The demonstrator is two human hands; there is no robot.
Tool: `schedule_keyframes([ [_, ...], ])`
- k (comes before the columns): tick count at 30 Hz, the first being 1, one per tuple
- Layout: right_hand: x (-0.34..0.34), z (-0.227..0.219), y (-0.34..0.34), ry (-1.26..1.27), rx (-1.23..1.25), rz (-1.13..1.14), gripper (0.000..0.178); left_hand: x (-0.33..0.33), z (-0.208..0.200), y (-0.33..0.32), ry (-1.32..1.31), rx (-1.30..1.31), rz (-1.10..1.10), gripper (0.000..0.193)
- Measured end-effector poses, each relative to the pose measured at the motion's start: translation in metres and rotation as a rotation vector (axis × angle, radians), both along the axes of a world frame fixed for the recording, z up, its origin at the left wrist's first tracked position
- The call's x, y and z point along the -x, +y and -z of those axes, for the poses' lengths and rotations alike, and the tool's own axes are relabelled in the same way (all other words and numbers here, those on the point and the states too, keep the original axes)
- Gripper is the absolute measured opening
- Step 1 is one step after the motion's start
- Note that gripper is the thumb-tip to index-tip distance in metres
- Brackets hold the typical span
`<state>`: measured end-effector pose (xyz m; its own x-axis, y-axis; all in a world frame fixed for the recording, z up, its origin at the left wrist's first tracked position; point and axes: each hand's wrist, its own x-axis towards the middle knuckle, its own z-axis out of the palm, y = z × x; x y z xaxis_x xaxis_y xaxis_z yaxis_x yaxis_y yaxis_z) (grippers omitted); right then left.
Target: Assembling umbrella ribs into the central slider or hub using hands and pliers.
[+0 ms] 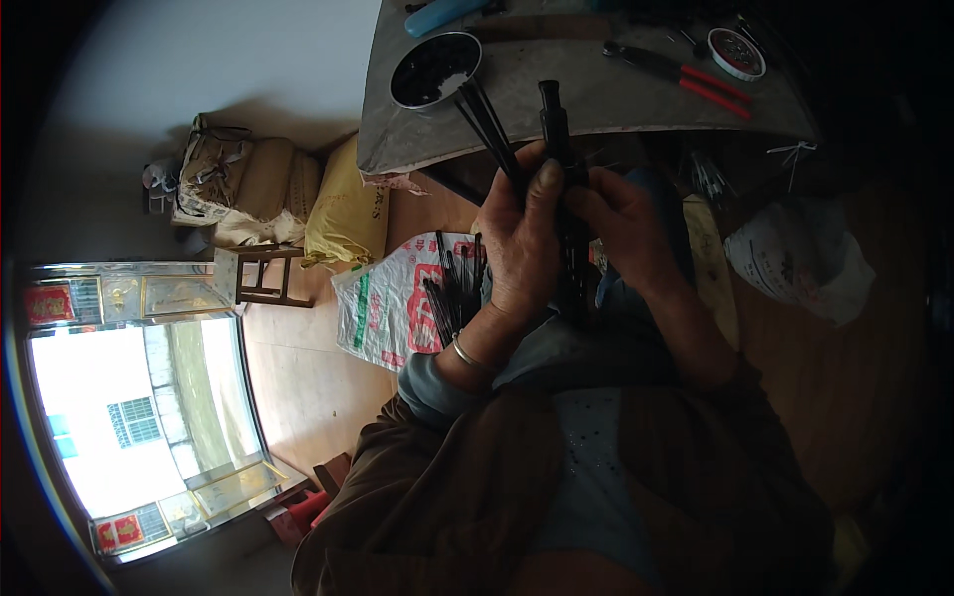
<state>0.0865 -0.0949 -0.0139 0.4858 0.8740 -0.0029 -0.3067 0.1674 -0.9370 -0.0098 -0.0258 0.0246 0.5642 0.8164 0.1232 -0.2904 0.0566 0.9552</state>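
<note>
In front of my body, above my lap, my left hand (529, 243) is closed around a black stepped tube (554, 121) with a narrower capped top. Several thin black rods (487, 124) also stick up from this hand, leaning left toward the bowl. My right hand (634, 233) has its thumb and fingers pressed together against the tube's right side. Whether it pinches the tube or a small part is hidden by the fingers. The tube's lower part (574, 263) runs down between both hands in shadow.
A grey table (556, 70) holds a bowl (394, 91) of dark pieces, red-handled pliers (686, 77) and a round white dish (712, 48). More black rods (452, 288) lie on a printed sack (383, 313) at left. Stuffed sacks (348, 214), a stool (268, 276) and a plastic bag (805, 263) stand around.
</note>
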Motion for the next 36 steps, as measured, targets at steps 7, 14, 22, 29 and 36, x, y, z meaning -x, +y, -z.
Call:
schedule_keyframes([
  [7, 0.001, 0.001, 0.0, 0.052, -0.017, -0.01, 0.012, 0.002, -0.001, -0.002, -0.007, -0.013, -0.011, 0.026],
  [14, -0.005, -0.002, -0.003, 0.088, 0.078, -0.035, 0.013, 0.002, -0.001, -0.001, -0.013, -0.029, 0.024, 0.026],
  [22, -0.006, -0.001, -0.002, -0.05, 0.104, -0.024, 0.022, 0.006, -0.002, 0.009, 0.062, -0.177, 0.067, 0.026],
  [29, -0.006, 0.004, -0.002, -0.099, 0.069, 0.015, 0.027, 0.005, -0.008, 0.024, 0.292, -0.475, 0.07, 0.024],
  [36, -0.019, 0.004, -0.004, 0.084, 0.131, -0.147, 0.029, 0.007, -0.011, 0.02, 0.11, -0.258, 0.199, 0.023],
])
